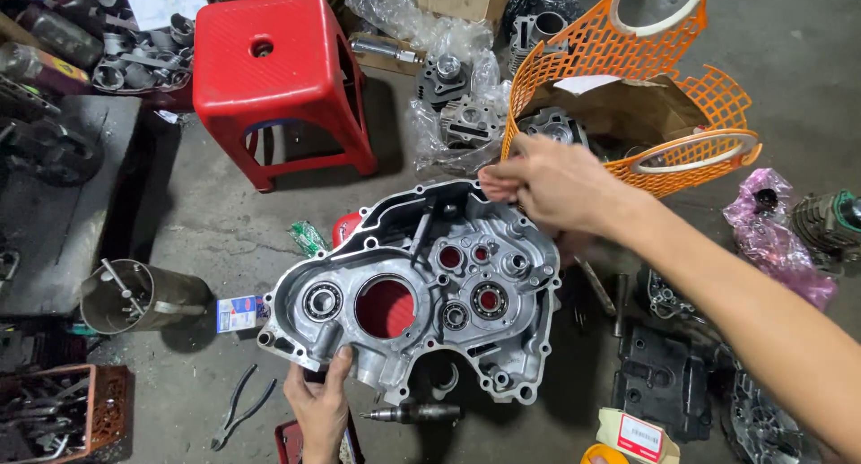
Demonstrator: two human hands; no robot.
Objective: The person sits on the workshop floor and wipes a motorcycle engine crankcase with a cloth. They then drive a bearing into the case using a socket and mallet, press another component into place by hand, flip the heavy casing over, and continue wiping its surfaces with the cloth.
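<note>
1. The big silver engine case half [417, 289] sits in the middle of the picture, over the grey concrete floor [224, 222]. It rests on something red that shows through its big round hole. Its open side faces up, so you see the ring-shaped bearings inside.
2. I think you are at the step of holding the case steady and working along its top edge.
3. Your left hand [320, 410] holds the bottom edge of the case. The thumb lies on top of the metal and the fingers curl underneath, so the hand is closed on the rim.
4. Your right hand [549, 184] reaches across to the top rim. The fingertips [491, 184] are pinched together right at the edge. I cannot tell if something small sits between them.
5. The next move calls for a firm hold with the left hand, so the case does not tip, and a small, careful touch with the right.
6. Just below the case lies a short metal shaft [413, 414]. Pliers [240, 406] lie on the floor to the left. A red plastic stool [278, 69] stands behind, and a broken orange mesh basket [628, 52] sits behind your right hand.
</note>
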